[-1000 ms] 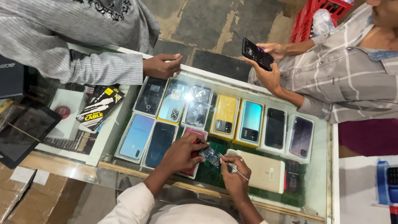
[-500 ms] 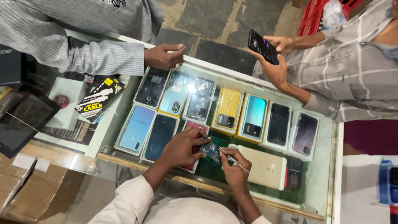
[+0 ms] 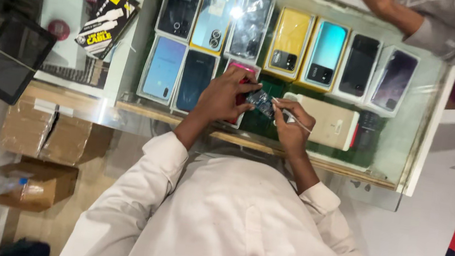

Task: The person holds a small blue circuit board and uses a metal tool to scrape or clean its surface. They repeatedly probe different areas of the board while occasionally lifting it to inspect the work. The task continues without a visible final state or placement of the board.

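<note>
White long-sleeved shirt, cuffs buttoned

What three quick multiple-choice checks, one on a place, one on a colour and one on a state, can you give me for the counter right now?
1. Where does the small circuit board sit?
A. between the two hands, over the glass counter
B. on the dark tablet
C. in a cardboard box

2. What colour is the phone box in the middle of the far row?
A. red
B. yellow
C. white

3. How is the thin tool held?
A. lying loose on the glass
B. in the left hand
C. pinched in the right hand

Key: 1 A, the left hand holds the board above the glass; 2 B, its face is plain yellow; 3 C, the right fingers close round the tool.
</note>
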`<state>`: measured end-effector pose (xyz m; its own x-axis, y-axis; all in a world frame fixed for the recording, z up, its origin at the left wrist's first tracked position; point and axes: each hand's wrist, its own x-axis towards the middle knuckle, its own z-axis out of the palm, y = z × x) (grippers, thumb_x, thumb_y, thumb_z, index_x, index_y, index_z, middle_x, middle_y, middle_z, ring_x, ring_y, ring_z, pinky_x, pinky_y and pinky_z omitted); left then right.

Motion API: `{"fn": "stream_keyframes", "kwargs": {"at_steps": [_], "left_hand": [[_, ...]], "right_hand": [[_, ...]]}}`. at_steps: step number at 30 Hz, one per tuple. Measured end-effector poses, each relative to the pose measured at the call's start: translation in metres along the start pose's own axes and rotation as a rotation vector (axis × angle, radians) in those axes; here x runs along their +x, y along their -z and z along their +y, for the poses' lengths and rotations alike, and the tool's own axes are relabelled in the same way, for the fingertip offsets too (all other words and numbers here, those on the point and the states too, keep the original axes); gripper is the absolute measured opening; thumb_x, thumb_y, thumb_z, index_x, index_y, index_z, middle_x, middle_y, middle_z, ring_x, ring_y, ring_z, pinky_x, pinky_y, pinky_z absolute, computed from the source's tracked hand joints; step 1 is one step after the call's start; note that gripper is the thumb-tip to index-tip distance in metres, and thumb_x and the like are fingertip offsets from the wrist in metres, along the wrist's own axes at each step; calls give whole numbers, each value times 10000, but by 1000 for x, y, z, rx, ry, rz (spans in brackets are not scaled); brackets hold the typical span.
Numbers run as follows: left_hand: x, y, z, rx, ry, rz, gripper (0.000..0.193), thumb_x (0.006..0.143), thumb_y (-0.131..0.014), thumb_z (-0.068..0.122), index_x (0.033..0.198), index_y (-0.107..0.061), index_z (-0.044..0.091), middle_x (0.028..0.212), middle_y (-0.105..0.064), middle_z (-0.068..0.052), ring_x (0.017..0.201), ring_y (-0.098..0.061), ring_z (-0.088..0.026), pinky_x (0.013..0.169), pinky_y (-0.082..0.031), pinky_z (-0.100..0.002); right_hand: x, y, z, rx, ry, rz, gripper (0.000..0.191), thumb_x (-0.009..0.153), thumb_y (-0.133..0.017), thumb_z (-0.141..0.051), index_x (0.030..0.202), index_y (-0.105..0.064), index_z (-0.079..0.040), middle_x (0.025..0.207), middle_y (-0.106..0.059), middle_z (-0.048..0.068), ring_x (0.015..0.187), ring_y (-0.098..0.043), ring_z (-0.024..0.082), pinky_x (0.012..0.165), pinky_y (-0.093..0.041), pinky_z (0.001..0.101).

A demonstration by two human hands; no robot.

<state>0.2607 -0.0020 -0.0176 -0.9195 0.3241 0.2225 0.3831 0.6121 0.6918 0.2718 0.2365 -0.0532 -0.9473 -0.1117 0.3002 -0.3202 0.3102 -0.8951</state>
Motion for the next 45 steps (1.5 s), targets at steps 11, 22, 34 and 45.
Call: {"fn": "stream_keyframes", "kwargs": {"at_steps": [11, 22, 34, 45], "left_hand": [[-11, -46, -48, -38, 20, -25, 562, 706, -909, 241, 1230, -732, 142, 1225, -627, -28, 1201, -575, -259, 992, -510, -395], [-53, -138, -110, -59, -33, -14, 521, 713, -937, 240, 1196, -763, 154, 1209, -627, -3, 1177, -577, -252, 971, -514, -393], [-85, -154, -106, -58, -26, 5, 520, 722, -951, 255, 1201, -771, 163, 1213, -626, 12, 1174, -583, -229, 970, -521, -386], [-142, -216, -131, -57, -27, -6, 508, 730, -947, 239, 1200, -773, 156, 1220, -621, 11, 1175, -581, -226, 979, -524, -385]], "right_hand": [[-17, -23, 55, 32, -17, -34, 95, 925, -759, 80, 996, -709, 41, 1053, -768, 151, 1005, -747, 177, 929, -585, 295], [-68, -41, 137, -141, 96, -90, 146, 881, -806, 90, 974, -724, 13, 1042, -766, 160, 981, -770, 233, 881, -605, 319], [-101, -43, 140, -123, 109, -110, 129, 890, -802, 100, 950, -720, 20, 1031, -760, 169, 991, -774, 255, 880, -606, 335], [-169, -55, 193, -172, 139, -127, 129, 852, -798, 94, 919, -716, 19, 958, -759, 181, 991, -780, 286, 868, -605, 350]]}}
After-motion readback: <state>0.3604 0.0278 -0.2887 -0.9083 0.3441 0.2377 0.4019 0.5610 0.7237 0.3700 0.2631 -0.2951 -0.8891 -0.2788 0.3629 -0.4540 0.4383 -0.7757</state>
